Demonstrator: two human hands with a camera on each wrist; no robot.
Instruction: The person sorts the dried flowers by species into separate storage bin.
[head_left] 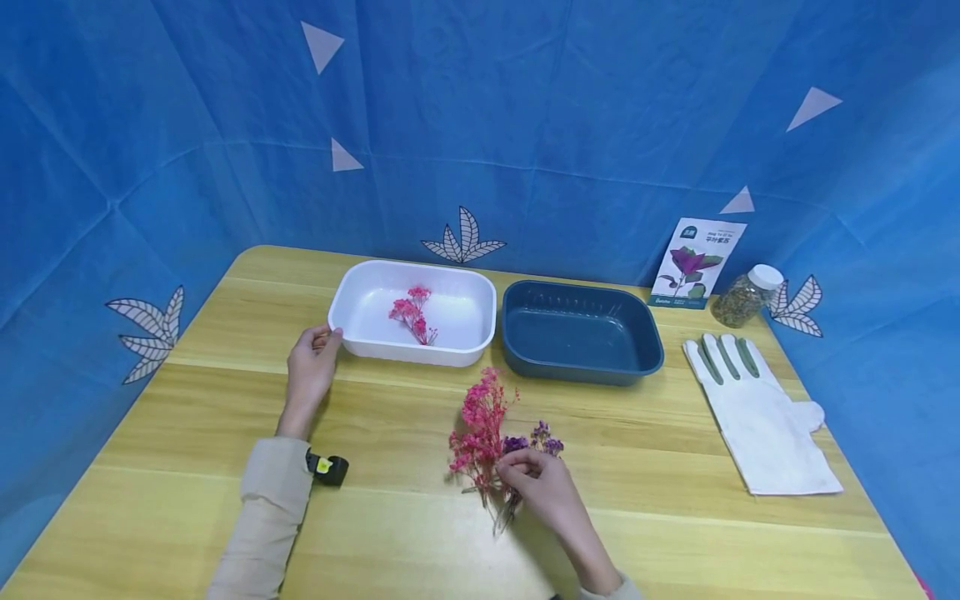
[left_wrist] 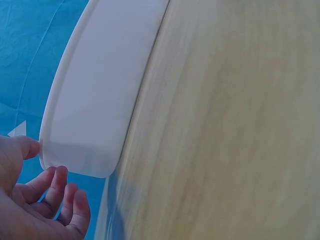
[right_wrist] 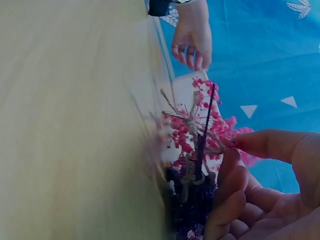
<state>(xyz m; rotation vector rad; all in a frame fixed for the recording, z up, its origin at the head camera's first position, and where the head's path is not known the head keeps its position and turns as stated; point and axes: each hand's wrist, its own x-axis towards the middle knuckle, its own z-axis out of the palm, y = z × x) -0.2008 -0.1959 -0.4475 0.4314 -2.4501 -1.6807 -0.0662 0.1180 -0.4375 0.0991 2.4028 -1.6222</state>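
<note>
A white plastic tray (head_left: pixel 468 354) holds a small sprig of pink dried flowers (head_left: pixel 408 312). My left hand (head_left: pixel 311 367) grips its front left corner, the thumb on the rim and the other fingers curled near the end wall in the left wrist view. At the front middle lies a bunch of pink dried flowers (head_left: pixel 480 421), overlapping a bunch of purple dried flowers (head_left: pixel 547 440). Over both, my right hand (head_left: pixel 543 492) pinches at the pink bunch between thumb and forefinger. Twine (right_wrist: pixel 192 125) is tied round the stems, close to those fingertips in the right wrist view.
Right of the white tray stands a dark blue tray (head_left: pixel 581 372). A seed packet (head_left: pixel 693 262) leans on the blue curtain (head_left: pixel 525 100). Beside it a capped jar (head_left: pixel 742 298) tilts. White gloves (head_left: pixel 772 437) lie on the right of the wooden table (head_left: pixel 390 533).
</note>
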